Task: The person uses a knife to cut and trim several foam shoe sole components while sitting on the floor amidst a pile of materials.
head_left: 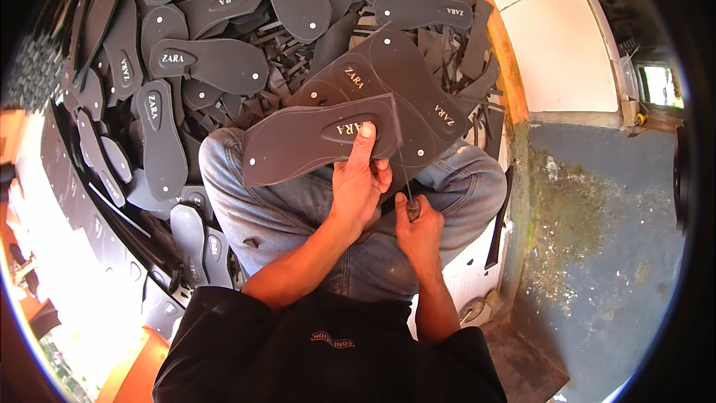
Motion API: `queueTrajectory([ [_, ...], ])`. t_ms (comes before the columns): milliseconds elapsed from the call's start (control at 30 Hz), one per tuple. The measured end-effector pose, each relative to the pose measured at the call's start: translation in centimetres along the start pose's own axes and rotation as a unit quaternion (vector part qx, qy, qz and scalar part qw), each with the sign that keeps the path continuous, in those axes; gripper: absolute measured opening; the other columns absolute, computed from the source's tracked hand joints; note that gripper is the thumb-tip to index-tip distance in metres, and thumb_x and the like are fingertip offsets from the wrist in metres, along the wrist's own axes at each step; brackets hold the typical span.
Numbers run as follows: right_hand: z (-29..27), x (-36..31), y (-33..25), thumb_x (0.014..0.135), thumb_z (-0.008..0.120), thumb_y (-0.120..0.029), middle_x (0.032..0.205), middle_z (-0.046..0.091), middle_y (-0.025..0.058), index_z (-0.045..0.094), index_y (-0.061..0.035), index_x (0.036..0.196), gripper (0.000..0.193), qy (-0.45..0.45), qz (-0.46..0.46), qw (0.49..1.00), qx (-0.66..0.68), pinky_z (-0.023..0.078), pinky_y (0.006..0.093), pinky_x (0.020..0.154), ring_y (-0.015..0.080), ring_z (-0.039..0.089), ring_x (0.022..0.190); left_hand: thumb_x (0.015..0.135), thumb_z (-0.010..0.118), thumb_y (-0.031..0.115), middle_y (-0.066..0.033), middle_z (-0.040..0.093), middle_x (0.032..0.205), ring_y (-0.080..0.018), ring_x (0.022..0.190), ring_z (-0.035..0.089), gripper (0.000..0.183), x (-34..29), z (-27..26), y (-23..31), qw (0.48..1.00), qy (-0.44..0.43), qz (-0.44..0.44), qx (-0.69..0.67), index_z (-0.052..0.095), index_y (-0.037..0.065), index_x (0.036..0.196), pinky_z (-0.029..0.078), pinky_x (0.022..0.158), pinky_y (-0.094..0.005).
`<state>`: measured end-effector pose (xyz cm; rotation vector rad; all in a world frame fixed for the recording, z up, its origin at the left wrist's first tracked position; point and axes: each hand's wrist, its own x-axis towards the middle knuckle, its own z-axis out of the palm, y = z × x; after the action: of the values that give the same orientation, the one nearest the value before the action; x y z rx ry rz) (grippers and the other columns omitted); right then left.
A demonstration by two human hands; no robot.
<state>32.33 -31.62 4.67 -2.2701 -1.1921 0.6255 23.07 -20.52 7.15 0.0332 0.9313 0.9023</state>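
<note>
You sit cross-legged among dark soles [209,63] heaped in front of you and to your left, over thin scraps [287,60]. To your right, an orange-brown wooden edge [488,26] borders smooth pale tiles [556,22]; nearer you is a blue-grey surface [626,201], blotched yellow-green and flecked with white. A small bright window [660,86] shows at the far right, and glare washes out the lower left. Your left hand [359,186] pinches a sheet [298,142] above your lap, thumb flat on top, fingers curled beneath. The sheet is matte, dark and flat, with a curved sole outline, a pale round dot and straight-cut edges. Your right hand [419,231] is closed around the short handle of a knife [413,210], its thin blade rising along the sheet's right edge; whether they touch, you cannot tell. Beyond lies another sheet [410,67], overlapped by yours, its rounded shapes outlined. Your jeans [261,216] are faded, creased denim.
</note>
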Motion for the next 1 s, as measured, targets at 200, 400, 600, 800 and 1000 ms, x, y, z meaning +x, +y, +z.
queueTrajectory([
  [200,1.3,0.0,-0.6,0.085,0.06,-0.02,0.052,0.052,0.0192,0.049,-0.0017,0.064,0.031,-0.008,0.03,0.999,-0.007,0.04,0.0469,0.05,0.0418,0.055,0.053,0.084,0.067,0.035,0.0003,0.049,0.066,-0.0065,0.047,0.041,0.031,0.4,-1.7,0.3,0.998,-0.032,0.007,0.046,0.055,0.008,0.09,0.031,0.038,-0.0198],
  [400,1.8,0.5,-1.7,0.086,0.059,-0.015,0.049,0.045,0.0176,0.046,0.0014,0.06,0.033,0.017,-0.002,1.0,0.019,0.034,0.0427,0.047,0.0362,0.043,0.043,0.085,0.067,0.031,0.0001,0.05,0.068,-0.0056,0.047,0.04,0.027,0.0,-2.1,0.8,0.998,-0.042,0.026,0.047,0.055,0.008,0.092,0.028,0.036,-0.0189],
  [600,2.3,1.7,-2.7,0.086,0.058,-0.021,0.06,0.056,0.0241,0.055,0.0004,0.07,0.026,-0.008,-0.001,1.0,0.005,0.042,0.0511,0.057,0.0449,0.057,0.063,0.085,0.066,0.028,0.0003,0.052,0.071,-0.0054,0.045,0.039,0.025,-0.5,-3.2,0.4,0.997,-0.042,0.01,0.064,0.055,0.008,0.094,0.027,0.035,-0.0187],
  [800,1.1,6.9,-3.5,0.087,0.058,-0.021,0.06,0.056,0.0226,0.055,0.0025,0.068,0.03,-0.012,0.015,0.996,0.082,0.041,0.0453,0.054,0.0416,0.054,0.057,0.085,0.066,0.025,-0.0016,0.056,0.071,-0.0057,0.041,0.041,0.024,-3.0,-8.0,-2.5,0.986,-0.131,0.007,0.105,0.055,0.005,0.094,0.028,0.031,-0.0198],
  [1000,-2.1,0.1,0.8,0.084,0.062,-0.016,0.051,0.048,0.0162,0.051,0.0021,0.064,0.029,-0.056,0.025,0.994,0.092,0.037,0.0364,0.046,0.023,0.045,0.043,0.085,0.066,0.021,-0.0022,0.058,0.074,-0.0051,0.041,0.041,0.021,-4.2,-7.2,-2.3,0.989,-0.103,-0.059,0.087,0.057,0.005,0.094,0.029,0.032,-0.0187],
])
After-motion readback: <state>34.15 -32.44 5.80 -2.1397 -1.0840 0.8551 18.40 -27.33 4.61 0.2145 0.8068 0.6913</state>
